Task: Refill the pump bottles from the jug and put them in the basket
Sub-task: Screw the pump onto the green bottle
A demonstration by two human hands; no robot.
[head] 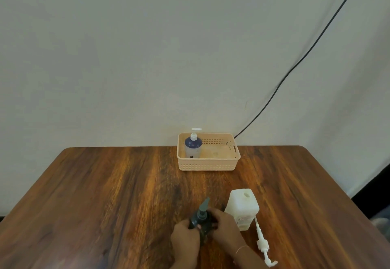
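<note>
A dark green pump bottle (202,219) stands near the table's front edge, its pump head pointing up and away. My left hand (185,240) grips its body from the left, and my right hand (224,225) wraps it from the right. Just to the right stands a white translucent jug (242,208) with its top hole uncapped. At the back of the table sits a peach basket (209,164); a blue and white pump bottle (193,145) stands upright in its left end.
A loose white pump with its long tube (262,244) lies on the wooden table (105,195) right of my right wrist. A black cable (295,68) runs down the wall behind the basket. The wall sits right behind the table.
</note>
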